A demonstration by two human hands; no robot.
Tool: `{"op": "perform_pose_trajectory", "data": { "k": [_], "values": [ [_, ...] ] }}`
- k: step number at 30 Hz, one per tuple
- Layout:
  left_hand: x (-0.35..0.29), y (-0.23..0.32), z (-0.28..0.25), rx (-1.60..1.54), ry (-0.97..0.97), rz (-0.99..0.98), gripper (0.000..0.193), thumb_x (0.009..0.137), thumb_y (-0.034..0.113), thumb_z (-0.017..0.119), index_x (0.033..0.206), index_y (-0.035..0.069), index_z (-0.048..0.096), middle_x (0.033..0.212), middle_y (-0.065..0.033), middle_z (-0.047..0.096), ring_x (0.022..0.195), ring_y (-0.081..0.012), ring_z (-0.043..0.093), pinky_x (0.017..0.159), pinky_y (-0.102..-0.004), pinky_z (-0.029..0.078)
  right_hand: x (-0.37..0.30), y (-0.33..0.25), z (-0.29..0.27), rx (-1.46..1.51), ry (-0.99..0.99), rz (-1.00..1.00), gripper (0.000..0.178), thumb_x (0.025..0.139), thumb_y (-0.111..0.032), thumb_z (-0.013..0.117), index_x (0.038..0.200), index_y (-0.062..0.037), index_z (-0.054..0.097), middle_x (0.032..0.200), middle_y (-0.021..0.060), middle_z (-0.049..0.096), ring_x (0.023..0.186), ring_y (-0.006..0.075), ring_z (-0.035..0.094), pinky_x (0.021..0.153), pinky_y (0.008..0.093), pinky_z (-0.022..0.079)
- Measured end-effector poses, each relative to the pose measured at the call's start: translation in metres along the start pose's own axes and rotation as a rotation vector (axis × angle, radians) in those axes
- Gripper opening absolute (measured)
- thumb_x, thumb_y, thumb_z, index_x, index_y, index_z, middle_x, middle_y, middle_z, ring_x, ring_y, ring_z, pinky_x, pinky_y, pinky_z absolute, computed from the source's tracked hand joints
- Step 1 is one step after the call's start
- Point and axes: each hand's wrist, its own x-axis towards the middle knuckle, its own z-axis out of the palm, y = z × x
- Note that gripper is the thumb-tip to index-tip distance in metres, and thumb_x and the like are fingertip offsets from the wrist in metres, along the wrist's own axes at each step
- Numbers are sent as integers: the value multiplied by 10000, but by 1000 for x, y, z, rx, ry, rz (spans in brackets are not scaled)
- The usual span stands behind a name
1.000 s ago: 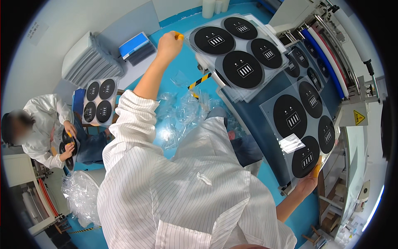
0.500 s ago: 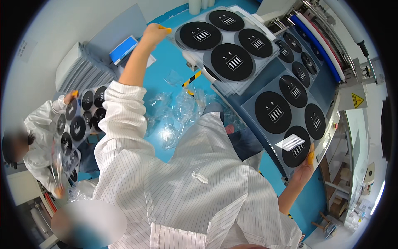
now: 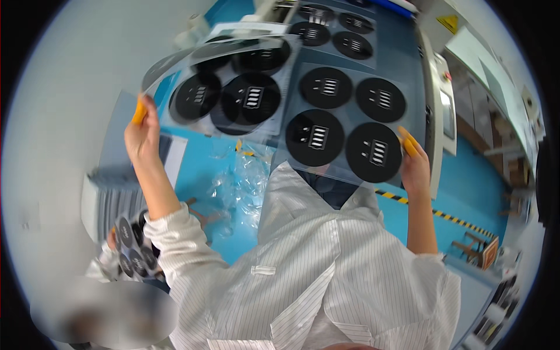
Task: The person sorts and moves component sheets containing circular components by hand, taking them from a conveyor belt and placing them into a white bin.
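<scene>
My left hand (image 3: 143, 131), with an orange finger cot, is closed on the edge of a clear sheet with black discs (image 3: 198, 96). That sheet is bent up and blurred above a stack of similar sheets (image 3: 274, 131) on the left. My right hand (image 3: 415, 169) has its fingers stretched out, orange cots on the fingertips, touching the right side of another disc sheet (image 3: 345, 119). This second sheet lies flat on the dark machine bed (image 3: 402, 35), with four-slot white prints on its discs.
Another disc sheet (image 3: 335, 32) lies farther up the bed, near a blue roller (image 3: 394, 7). A control panel (image 3: 446, 111) flanks the bed on the right. Crumpled clear film (image 3: 245, 192) litters the blue floor. A co-worker holding disc sheets (image 3: 137, 251) is at lower left.
My left hand has come down and left, lifting a sheet off the stack. My right hand has moved from the near corner up the flat sheet's right side. My view has turned.
</scene>
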Motion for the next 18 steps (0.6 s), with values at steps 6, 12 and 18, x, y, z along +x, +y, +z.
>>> {"op": "perform_pose_trajectory", "data": {
  "k": [6,12,18],
  "values": [
    [-26,-14,22,-93,-127,-62,196,869,-39,370,1024,-137,440,982,-232,500,919,-299,496,835,-368,462,23,27,15,-108,-23,-80,394,832,32,377,1222,-4,423,929,82,576,649,65,489,580,156,405],
    [-61,-27,43,-186,-115,-22,166,869,-54,357,1000,-129,425,939,-193,478,880,-276,485,831,-364,452,29,45,53,-174,39,-79,395,821,64,362,1213,48,402,953,128,578,734,106,534,667,190,433],
    [-80,-28,42,-183,-151,42,159,870,-58,360,1004,-113,426,936,-184,470,884,-254,468,806,-348,441,54,52,54,-453,24,-250,301,808,-1,444,1088,97,490,944,188,573,845,188,559,738,263,442]
  ]
}}
